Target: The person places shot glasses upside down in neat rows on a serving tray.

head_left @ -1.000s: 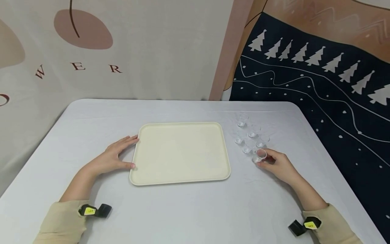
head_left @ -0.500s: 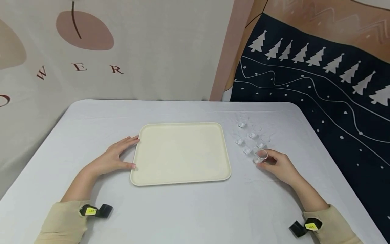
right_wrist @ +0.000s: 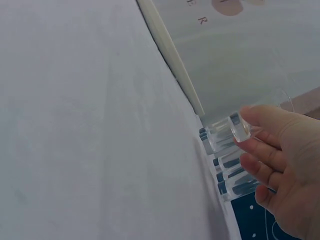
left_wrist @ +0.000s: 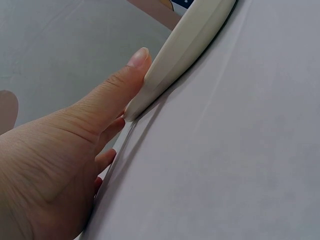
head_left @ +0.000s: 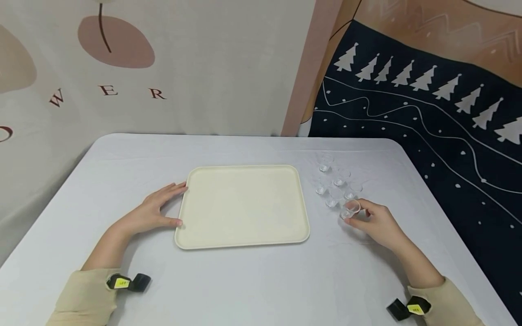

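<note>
A cream rectangular tray (head_left: 244, 206) lies flat on the white table. My left hand (head_left: 148, 213) rests against its left edge, with the thumb and fingers spread apart and fairly straight. In the left wrist view, the thumb (left_wrist: 120, 85) touches the tray's outer rim (left_wrist: 175, 55). To the right of the tray, my right hand (head_left: 377, 224) pinches a small clear shot glass (head_left: 350, 209) between thumb and fingers. The right wrist view shows that glass's thick base (right_wrist: 240, 128) off the table. Several matching glasses (head_left: 338, 180) stand upright just beyond it.
White cloth covers the table (head_left: 244, 290). Behind it hangs a pale printed curtain (head_left: 216, 68), with a dark cloth (head_left: 391, 99) patterned with trees at the right. Black wrist cameras (head_left: 139, 282) sit on both sleeves.
My right hand has lifted the pinched glass slightly, its shadow now spreading below the wrist. The left hand and tray stay put.
</note>
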`<control>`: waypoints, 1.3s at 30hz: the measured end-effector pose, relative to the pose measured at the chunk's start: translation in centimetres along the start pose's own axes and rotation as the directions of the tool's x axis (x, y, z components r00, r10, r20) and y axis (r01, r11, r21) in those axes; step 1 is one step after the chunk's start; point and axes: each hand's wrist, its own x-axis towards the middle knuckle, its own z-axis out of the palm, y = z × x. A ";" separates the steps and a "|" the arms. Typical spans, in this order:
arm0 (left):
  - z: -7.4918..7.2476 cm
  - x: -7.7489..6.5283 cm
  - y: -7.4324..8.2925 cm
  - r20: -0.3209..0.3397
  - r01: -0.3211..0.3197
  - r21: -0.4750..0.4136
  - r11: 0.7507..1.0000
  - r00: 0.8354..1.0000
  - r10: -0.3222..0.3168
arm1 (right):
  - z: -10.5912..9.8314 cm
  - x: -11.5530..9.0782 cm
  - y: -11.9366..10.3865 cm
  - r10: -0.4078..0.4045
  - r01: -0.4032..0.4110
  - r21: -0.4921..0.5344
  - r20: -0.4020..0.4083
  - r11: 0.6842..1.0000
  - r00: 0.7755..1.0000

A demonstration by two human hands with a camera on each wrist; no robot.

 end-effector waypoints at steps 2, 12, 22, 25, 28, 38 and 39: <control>0.0 0.0 0.0 -0.001 -0.002 0.001 1.000 1.000 0.002 | -0.1 -0.1 -0.4 0.004 -0.004 0.001 0.005 1.000 1.000; 0.0 0.1 0.0 -0.003 -0.011 0.001 1.000 1.000 0.011 | -0.4 -0.1 -2.1 -0.040 0.040 -0.008 -0.012 0.999 0.999; 0.0 -0.1 0.1 -0.007 -0.017 -0.007 1.000 1.000 0.017 | -0.2 0.9 -3.9 -0.157 0.157 0.003 -0.030 0.988 0.987; 0.0 -0.1 0.0 -0.009 -0.020 -0.002 1.000 1.000 0.020 | 0.1 1.3 -4.6 -0.179 0.180 0.018 -0.025 0.984 0.983; 0.0 -0.1 0.1 -0.008 -0.017 -0.003 1.000 1.000 0.017 | 0.4 1.8 -5.2 -0.201 0.201 0.025 -0.023 0.979 0.979; 0.0 -0.1 0.2 -0.009 -0.012 -0.004 1.000 1.000 0.012 | 1.8 3.3 -6.5 -0.277 0.276 0.113 -0.010 0.955 0.961; 0.0 -0.1 0.2 -0.012 -0.017 -0.005 1.000 1.000 0.017 | 1.9 3.5 -6.7 -0.281 0.280 0.117 -0.006 0.953 0.960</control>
